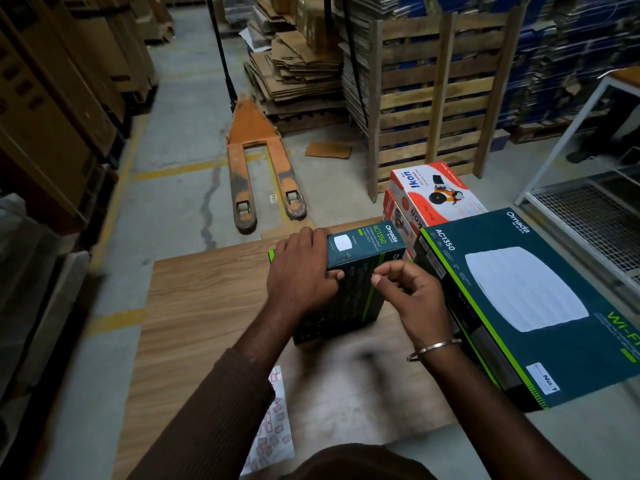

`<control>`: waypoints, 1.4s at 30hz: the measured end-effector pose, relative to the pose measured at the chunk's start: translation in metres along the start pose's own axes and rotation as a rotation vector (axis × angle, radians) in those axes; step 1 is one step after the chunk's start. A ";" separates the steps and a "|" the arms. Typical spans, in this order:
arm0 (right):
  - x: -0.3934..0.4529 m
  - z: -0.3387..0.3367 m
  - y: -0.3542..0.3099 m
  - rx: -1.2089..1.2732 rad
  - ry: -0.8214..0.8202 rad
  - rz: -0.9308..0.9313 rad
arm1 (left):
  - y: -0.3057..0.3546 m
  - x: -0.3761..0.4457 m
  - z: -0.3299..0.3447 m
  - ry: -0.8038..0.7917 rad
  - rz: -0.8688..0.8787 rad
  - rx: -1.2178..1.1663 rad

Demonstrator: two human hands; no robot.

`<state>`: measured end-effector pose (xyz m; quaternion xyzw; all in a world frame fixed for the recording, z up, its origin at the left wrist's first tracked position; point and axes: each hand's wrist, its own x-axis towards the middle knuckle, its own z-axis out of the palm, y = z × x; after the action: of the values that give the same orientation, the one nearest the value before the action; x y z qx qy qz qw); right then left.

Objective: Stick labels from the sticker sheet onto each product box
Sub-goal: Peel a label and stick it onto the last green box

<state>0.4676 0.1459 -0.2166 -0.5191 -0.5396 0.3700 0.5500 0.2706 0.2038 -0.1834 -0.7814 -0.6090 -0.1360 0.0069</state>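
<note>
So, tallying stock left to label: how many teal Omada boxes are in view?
2: a small Omada box under both hands mid-table, and a large Omada box at its right. Others may be hidden.

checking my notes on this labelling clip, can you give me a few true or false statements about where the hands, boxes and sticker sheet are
1. The left hand holds the small Omada box. True.
2. The sticker sheet lies on top of the large Omada box. False: it lies on the wooden table, near the person.
3. The right hand rests flat and open. False: its fingers are curled, thumb and forefinger pinched at the small box.
4. A bangle sits on the right wrist. True.
</note>
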 end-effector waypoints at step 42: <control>0.057 0.012 -0.020 -0.514 -0.283 -0.279 | -0.001 -0.003 0.003 0.021 0.007 0.007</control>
<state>0.4610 0.1994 -0.1863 -0.5052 -0.7525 0.2111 0.3660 0.2698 0.2012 -0.1869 -0.7820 -0.6067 -0.1417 0.0165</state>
